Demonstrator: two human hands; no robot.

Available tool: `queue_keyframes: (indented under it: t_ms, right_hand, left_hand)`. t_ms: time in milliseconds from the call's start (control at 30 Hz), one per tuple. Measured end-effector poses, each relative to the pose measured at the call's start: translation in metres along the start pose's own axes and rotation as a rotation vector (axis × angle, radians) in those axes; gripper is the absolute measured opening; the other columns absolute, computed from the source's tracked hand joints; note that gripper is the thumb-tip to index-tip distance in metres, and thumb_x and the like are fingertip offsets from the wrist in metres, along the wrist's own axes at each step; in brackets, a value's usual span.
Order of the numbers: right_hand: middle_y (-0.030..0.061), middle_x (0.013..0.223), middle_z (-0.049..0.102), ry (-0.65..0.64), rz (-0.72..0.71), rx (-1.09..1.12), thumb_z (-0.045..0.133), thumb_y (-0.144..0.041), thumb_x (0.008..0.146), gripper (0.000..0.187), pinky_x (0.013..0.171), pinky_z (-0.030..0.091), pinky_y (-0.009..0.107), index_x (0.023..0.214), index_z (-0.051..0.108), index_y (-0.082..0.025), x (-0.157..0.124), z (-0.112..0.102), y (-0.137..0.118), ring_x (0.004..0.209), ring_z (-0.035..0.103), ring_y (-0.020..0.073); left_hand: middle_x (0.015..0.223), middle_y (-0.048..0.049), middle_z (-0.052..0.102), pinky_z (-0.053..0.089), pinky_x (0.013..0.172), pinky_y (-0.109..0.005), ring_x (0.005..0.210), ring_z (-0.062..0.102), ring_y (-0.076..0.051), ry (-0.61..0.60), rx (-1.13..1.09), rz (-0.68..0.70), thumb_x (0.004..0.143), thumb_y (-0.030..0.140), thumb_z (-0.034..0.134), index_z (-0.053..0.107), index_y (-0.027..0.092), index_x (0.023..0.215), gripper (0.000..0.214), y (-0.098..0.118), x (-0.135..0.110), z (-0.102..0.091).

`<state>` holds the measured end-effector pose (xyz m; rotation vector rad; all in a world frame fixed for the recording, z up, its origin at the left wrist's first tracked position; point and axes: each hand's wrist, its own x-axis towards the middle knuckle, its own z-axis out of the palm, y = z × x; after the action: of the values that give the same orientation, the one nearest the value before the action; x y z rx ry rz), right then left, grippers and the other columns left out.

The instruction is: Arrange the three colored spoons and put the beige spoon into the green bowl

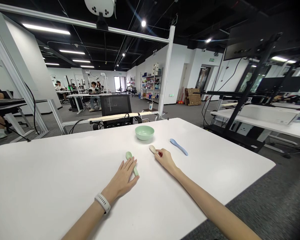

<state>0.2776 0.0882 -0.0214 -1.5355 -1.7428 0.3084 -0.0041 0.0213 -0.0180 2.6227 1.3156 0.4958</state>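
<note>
My left hand (123, 178) lies flat on the white table (52, 173), fingers stretched out, its fingertips on the handle of a pale green spoon (131, 162). My right hand (165, 159) reaches further forward and is closed on the handle of a beige spoon (152, 149) that rests on the table. A mint green bowl (144, 132) stands upright just beyond both spoons. A blue spoon (179, 146) lies to the right of my right hand, untouched.
The table's right edge drops to grey carpet. A black office chair (113, 110) stands behind the far edge within a metal frame (166, 70). Other desks, monitor stands (250, 83) and seated people fill the room beyond.
</note>
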Motion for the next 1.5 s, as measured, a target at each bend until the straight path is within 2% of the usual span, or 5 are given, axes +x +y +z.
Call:
queue_keyframes:
  t_ms: [400, 1033, 1200, 1333, 1500]
  right_hand:
    - [0.0029, 0.071, 0.059, -0.001, 0.004, -0.014, 0.053, -0.035, 0.087, 0.03, 0.068, 0.041, 0.03, 0.073, 0.074, -0.018, -0.001, 0.0, 0.0, 0.067, 0.053, 0.0175]
    - [0.003, 0.07, 0.061, 0.027, -0.019, -0.002, 0.053, -0.04, 0.089, 0.034, 0.068, 0.042, 0.03, 0.079, 0.077, -0.018, -0.001, 0.004, 0.003, 0.066, 0.054, 0.0183]
    - [0.0051, 0.073, 0.066, 0.031, 0.006, 0.02, 0.054, -0.043, 0.091, 0.038, 0.07, 0.045, 0.032, 0.093, 0.08, -0.016, 0.0, 0.004, 0.003, 0.068, 0.058, 0.0201]
    - [0.0084, 0.082, 0.072, 0.046, 0.03, 0.034, 0.056, -0.043, 0.092, 0.043, 0.077, 0.05, 0.034, 0.11, 0.08, -0.012, 0.007, -0.004, 0.01, 0.073, 0.064, 0.022]
    - [0.0167, 0.11, 0.075, -0.005, -0.041, -0.04, 0.046, -0.03, 0.097, 0.045, 0.093, 0.053, 0.037, 0.126, 0.075, -0.01, 0.026, -0.025, 0.028, 0.096, 0.07, 0.025]
  left_hand:
    - [0.175, -0.0125, 0.027, 0.018, 0.133, -0.058, 0.163, 0.021, -0.026, -0.034, -0.022, -0.046, 0.102, 0.055, 0.037, 0.026, 0.023, 0.165, 0.071, 0.004, 0.001, -0.004]
    - [0.174, -0.012, 0.03, 0.023, 0.132, -0.058, 0.162, 0.025, -0.028, 0.033, 0.006, 0.01, 0.102, 0.057, 0.039, 0.026, 0.027, 0.165, 0.071, 0.001, 0.0, 0.002]
    - [0.174, -0.0114, 0.028, 0.022, 0.133, -0.059, 0.162, 0.024, -0.027, 0.038, 0.017, 0.001, 0.102, 0.06, 0.038, 0.024, 0.027, 0.166, 0.073, 0.001, 0.001, -0.007]
    - [0.175, -0.0096, 0.026, 0.02, 0.133, -0.057, 0.163, 0.023, -0.026, 0.161, 0.058, -0.059, 0.103, 0.058, 0.034, 0.021, 0.029, 0.166, 0.071, -0.025, -0.009, -0.032]
    - [0.173, -0.0132, 0.031, 0.019, 0.133, -0.057, 0.162, 0.024, -0.029, 0.258, 0.165, -0.364, 0.101, 0.063, 0.025, 0.034, 0.019, 0.162, 0.076, -0.107, -0.066, -0.067]
